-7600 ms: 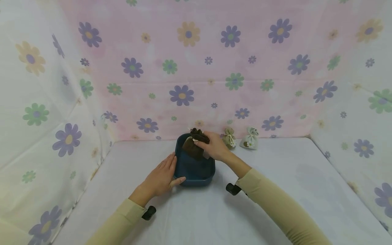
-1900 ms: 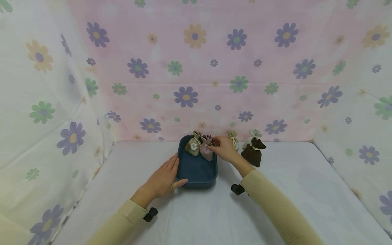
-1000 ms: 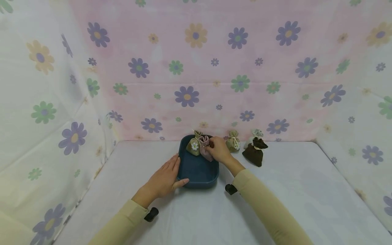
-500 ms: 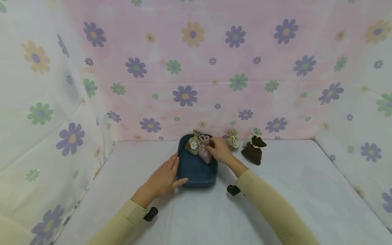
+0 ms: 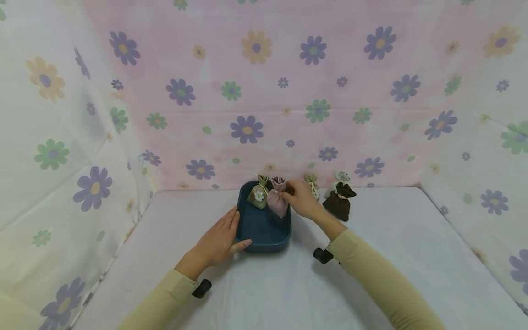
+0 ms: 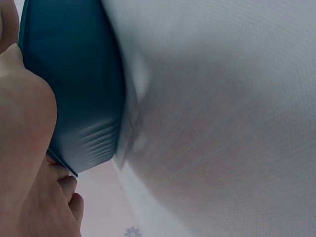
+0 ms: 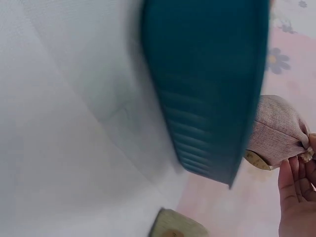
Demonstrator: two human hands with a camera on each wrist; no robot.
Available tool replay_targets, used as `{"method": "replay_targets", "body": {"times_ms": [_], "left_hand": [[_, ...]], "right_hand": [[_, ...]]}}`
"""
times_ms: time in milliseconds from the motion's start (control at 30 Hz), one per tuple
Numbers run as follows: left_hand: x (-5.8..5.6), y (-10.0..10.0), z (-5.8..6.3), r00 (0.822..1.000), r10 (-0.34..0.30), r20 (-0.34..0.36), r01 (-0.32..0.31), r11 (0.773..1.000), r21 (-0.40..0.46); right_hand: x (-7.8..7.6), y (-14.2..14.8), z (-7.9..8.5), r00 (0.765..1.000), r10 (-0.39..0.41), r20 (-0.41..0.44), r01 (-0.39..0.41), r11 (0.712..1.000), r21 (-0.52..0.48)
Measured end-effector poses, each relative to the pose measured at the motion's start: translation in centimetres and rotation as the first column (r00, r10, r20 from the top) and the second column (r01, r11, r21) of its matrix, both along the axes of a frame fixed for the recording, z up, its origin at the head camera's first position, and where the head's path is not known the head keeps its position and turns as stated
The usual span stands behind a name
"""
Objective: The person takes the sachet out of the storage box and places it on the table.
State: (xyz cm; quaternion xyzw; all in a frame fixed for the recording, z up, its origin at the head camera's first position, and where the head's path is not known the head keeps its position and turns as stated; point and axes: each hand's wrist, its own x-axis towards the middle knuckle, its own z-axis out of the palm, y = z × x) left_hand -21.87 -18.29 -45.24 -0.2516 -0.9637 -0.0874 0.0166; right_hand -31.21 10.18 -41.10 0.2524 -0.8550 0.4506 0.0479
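Note:
A dusty-pink drawstring pouch (image 5: 277, 203) is pinched near its tied neck by my right hand (image 5: 303, 198), over the right side of a dark blue basin (image 5: 264, 244). In the right wrist view the pink pouch (image 7: 277, 129) shows beyond the basin's wall (image 7: 207, 89), its gathered neck between thumb and fingers. Inside the basin, at the back left, leans an olive pouch (image 5: 256, 201) with a white flower. My left hand (image 5: 216, 240) rests against the basin's left side, fingers straight and thumb at the front corner.
Right of the basin, a dark brown pouch (image 5: 338, 206) stands in front of a pale pouch (image 5: 331, 189). Another olive pouch (image 5: 312, 181) is partly hidden behind my right hand. A flowered cloth wall (image 5: 354, 142) rises along the back of the white tabletop (image 5: 371, 256).
The brown pouch, earlier held over the basin, now stands on the table at right. Over the last half second my right hand has raised the pink pouch slightly; the left hand has stayed put.

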Motion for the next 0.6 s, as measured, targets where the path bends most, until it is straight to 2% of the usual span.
{"method": "replay_targets", "body": {"times_ms": [133, 267, 433, 600], "left_hand": [[-0.1, 0.0, -0.1, 1.000, 0.007, 0.015, -0.007, 1.000, -0.009], [-0.2, 0.0, -0.1, 1.000, 0.009, 0.025, -0.009, 1.000, -0.014], [-0.2, 0.0, -0.1, 1.000, 0.004, 0.026, -0.004, 1.000, -0.008], [-0.2, 0.0, -0.2, 1.000, 0.003, 0.020, -0.003, 1.000, -0.005]], "right_hand": [[0.2, 1.0, 1.1, 1.000, 0.010, -0.024, -0.010, 1.000, -0.022], [0.2, 2.3, 1.7, 0.999, -0.021, -0.038, 0.021, 1.000, -0.018], [-0.1, 4.1, 1.7, 0.998, -0.060, -0.012, 0.060, 0.998, -0.019], [-0.4, 5.6, 1.0, 0.997, -0.067, 0.023, 0.068, 0.998, -0.017]]}}
